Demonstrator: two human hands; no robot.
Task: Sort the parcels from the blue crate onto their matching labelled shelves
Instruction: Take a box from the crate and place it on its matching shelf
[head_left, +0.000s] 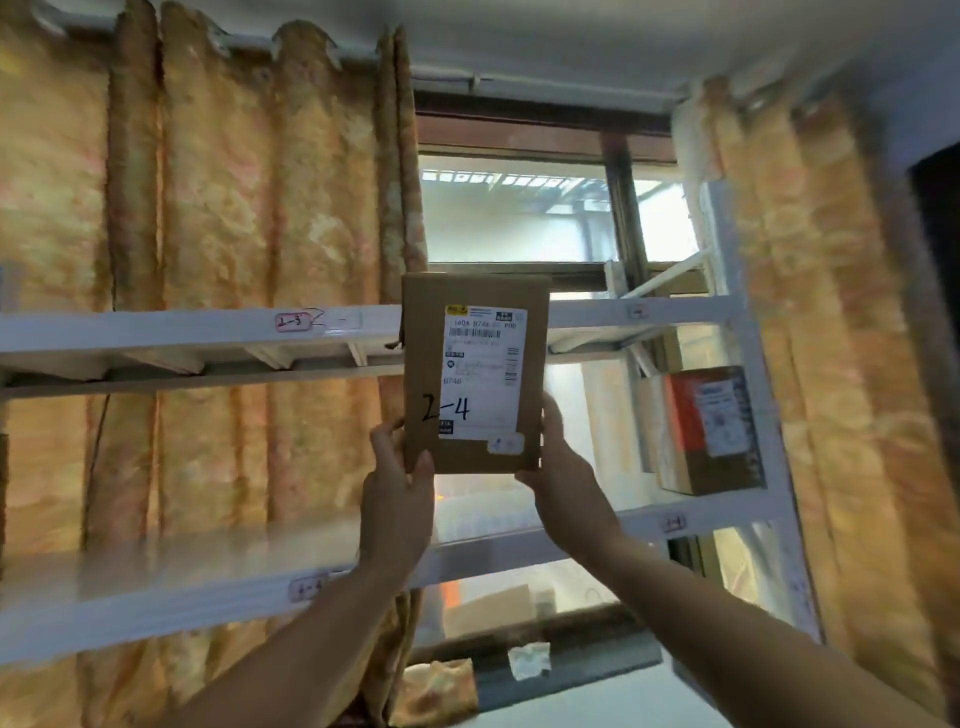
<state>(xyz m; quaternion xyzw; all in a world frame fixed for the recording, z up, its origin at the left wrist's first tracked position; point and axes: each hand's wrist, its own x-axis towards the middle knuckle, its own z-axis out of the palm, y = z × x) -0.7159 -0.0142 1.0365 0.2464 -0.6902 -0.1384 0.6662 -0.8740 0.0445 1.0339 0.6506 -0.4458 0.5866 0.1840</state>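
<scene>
Shelving step: placement in hand, I judge; parcel (475, 374) is up at the rack, not set down on any shelf yet.
Parcel: flat cardboard, upright, label face toward camera, "2-4" handwritten across the label's lower left.
Parcel vs upper shelf rail (208, 332): in front of it and crossing it; top edge above the rail, bottom edge well below. Contact with the rail: cannot tell.
Left hand (397, 499): below the rail, gripping the parcel's lower-left corner; thumb lies over the front face, fingers (387, 436) curl round the left edge to the back.
Right hand (563, 483): below the rail, gripping the lower-right corner; fingers run up the right edge, palm under the corner.
Grip summary: parcel is clamped between both hands by its bottom third; the top two thirds are free of any finger.
"2-3" tag (293, 322): on the rail, left of the parcel. Not a match.
Right tag (638, 312): on the rail, right of the parcel; too blurred to read.
Lower tags: two more on the shelf edge below the rail, unreadable.
Orange-and-white box (706, 431): below the rail, near its right end, sitting on the shelf underneath.
Next move, my call: confirm which tag reads 2-4, most likely the one right of "2-3", then shift the parcel right along the rail, lift it clear, tip it flat and slide it in before letting go.
</scene>
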